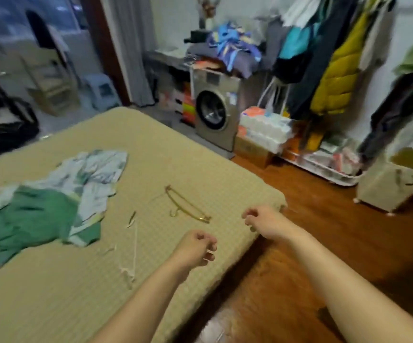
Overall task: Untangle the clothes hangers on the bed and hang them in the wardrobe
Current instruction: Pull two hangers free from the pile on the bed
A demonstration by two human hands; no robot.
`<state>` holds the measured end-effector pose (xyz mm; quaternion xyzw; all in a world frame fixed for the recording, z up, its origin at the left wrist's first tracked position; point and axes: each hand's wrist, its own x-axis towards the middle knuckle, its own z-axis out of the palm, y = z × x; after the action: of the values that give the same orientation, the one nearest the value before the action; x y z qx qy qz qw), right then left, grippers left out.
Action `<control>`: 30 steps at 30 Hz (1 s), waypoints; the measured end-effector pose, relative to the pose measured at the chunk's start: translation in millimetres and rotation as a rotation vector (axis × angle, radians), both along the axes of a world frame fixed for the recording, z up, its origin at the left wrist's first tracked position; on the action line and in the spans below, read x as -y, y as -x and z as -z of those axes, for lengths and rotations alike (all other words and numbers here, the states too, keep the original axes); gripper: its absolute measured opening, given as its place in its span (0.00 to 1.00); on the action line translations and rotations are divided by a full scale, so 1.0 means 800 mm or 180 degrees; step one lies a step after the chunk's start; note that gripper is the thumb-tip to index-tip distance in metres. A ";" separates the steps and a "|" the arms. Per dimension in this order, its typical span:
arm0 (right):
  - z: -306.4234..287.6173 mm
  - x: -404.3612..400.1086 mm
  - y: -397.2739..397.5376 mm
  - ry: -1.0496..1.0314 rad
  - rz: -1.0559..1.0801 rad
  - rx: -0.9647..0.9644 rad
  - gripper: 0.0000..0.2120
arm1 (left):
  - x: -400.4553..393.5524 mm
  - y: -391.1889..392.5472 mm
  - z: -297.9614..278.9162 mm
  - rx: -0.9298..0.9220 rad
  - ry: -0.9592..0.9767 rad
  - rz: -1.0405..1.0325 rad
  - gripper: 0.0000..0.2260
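On bed: gold hanger, white hanger, apart.

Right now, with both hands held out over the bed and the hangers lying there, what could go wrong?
1. The white hanger is thin and pale against the bed cover, so it could be overlooked.
2. The gold hanger lies near the bed's corner; a clumsy reach by the right hand or left hand might knock it onto the wooden floor.
3. The crumpled green and white cloth might hide more hangers.

Gold hanger flat on bed; white hanger nearby, apart.
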<state>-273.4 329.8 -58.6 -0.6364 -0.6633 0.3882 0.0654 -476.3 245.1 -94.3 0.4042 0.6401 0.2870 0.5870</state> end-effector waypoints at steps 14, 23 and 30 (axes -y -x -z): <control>0.229 -0.046 0.358 0.1136 -0.1016 0.0057 0.08 | 0.116 0.309 0.184 0.0077 0.1295 -0.1857 0.08; 0.420 -0.160 0.358 0.1158 -0.1299 0.0419 0.07 | 0.005 0.345 0.395 -0.0790 0.2012 -0.2170 0.12; 0.532 -0.245 0.316 0.0545 -0.1637 0.0705 0.11 | -0.097 0.398 0.556 -0.1640 0.1895 -0.2579 0.16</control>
<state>-525.8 525.6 -484.0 -0.4890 -0.7708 0.3748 -0.1619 -794.8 322.6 -539.4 0.0001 0.9201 0.1885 0.3433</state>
